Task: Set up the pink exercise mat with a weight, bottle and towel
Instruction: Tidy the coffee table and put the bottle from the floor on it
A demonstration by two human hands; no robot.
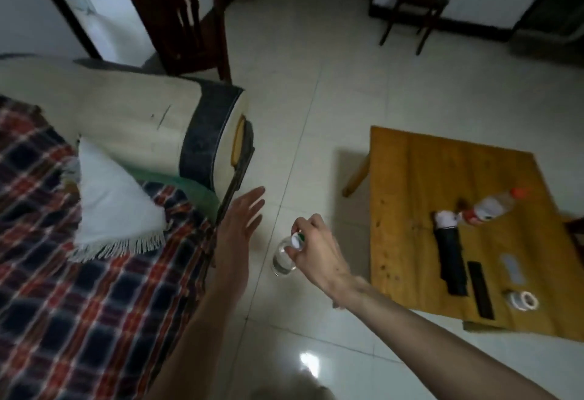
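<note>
My right hand (313, 248) grips the white cap end of a clear water bottle (283, 259), which hangs upright over the tiled floor between the sofa and the low table. My left hand (240, 226) is open with fingers spread, just beside the sofa's edge and a little left of the bottle. A white fringed towel (110, 207) lies crumpled on the plaid sofa cover. No pink mat or weight shows in view.
A plaid-covered sofa (79, 289) with a cream armrest (132, 121) fills the left. At right, a low wooden table (420, 185) carries a second bottle (493, 207) with an orange cap, a black folded umbrella (452, 257), a remote and tape rolls. Dark wooden chairs stand at the back.
</note>
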